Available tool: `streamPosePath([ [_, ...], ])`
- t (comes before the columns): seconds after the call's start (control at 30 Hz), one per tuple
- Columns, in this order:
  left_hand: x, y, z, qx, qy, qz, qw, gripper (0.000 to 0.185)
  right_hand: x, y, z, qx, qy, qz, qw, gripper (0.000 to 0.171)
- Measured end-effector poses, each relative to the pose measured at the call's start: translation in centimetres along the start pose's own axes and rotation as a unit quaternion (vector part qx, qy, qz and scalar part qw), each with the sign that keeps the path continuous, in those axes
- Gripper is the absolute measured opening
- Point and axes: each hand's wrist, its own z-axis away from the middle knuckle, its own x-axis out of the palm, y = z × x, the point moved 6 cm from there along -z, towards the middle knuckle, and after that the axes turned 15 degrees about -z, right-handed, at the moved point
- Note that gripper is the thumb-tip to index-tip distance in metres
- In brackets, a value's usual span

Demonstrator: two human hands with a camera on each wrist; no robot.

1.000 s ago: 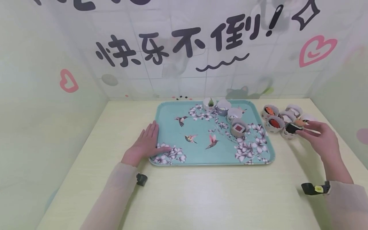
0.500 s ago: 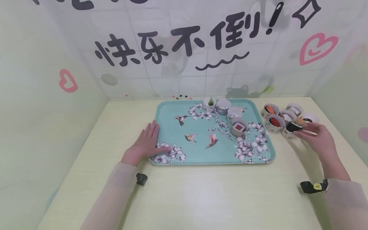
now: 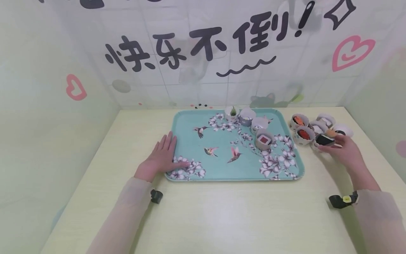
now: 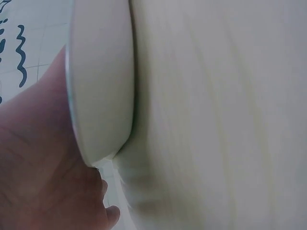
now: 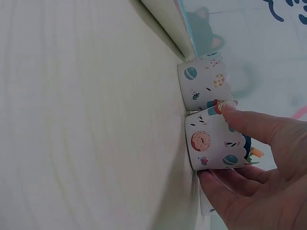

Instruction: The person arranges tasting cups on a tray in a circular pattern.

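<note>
My right hand [image 3: 346,152] grips a white printed paper cup [image 5: 211,143] at the front of a cluster right of the tray. Its thumb lies on one side near the scalloped rim, the fingers on the other. A black piece [image 3: 325,140] sits inside that cup. On the left edge of the blue floral tray [image 3: 203,173] rests my left hand [image 3: 160,157], fingers straight along the rim and thumb over the tray's surface. Only the tray's pale outer side [image 4: 103,86] and part of that hand show in the left wrist view.
Beside the gripped cup stand a cup with a red piece [image 3: 303,135], one with an orange piece [image 3: 298,121] and several others. The tray bears several cups at its back right, including one with a green sprig [image 3: 233,111]. A printed backdrop [image 3: 196,84] closes the rear.
My right hand has moved slightly left and closed in around the cup with the black piece. The left hand and the tray have kept their places.
</note>
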Motion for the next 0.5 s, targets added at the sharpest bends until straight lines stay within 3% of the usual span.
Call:
streamPosePath([
  [0.2, 0.30, -0.17, -0.20, 0.003, -0.006, 0.001, 1.0000, 0.129, 0.18, 0.11, -0.59, -0.012, 0.001, 0.014, 1.000, 0.090],
  [0.5, -0.08, -0.09, 0.07, 0.003, 0.003, 0.002, 1.0000, 0.124, -0.03, 0.53, -0.97, 0.007, 0.016, 0.032, 0.999, 0.099],
])
